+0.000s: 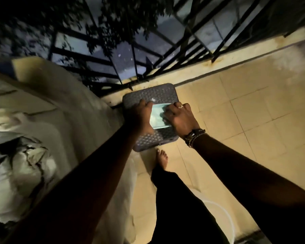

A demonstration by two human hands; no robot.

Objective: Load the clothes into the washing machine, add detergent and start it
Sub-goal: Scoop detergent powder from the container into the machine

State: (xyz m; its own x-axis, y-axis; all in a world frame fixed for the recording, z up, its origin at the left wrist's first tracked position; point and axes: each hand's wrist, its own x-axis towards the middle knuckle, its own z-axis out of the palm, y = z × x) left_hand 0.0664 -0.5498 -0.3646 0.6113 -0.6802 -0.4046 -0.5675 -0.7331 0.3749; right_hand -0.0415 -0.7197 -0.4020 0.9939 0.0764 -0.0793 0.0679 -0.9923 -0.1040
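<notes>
A pale green detergent packet [158,117] lies over a grey perforated plastic stool [148,95] on the balcony floor. My left hand [141,117] grips the packet's left edge. My right hand [180,118], with a ring and wrist bands, grips its right edge. The washing machine [48,131], pale and dimly lit, fills the left side of the view. White and dark clothes [19,166] lie bunched inside its top at lower left.
A black metal railing [165,55] runs along the balcony ledge behind the stool. Beige floor tiles [245,111] stretch to the right. My bare foot [162,157] stands just in front of the stool. A pale bucket rim [220,213] shows at bottom right.
</notes>
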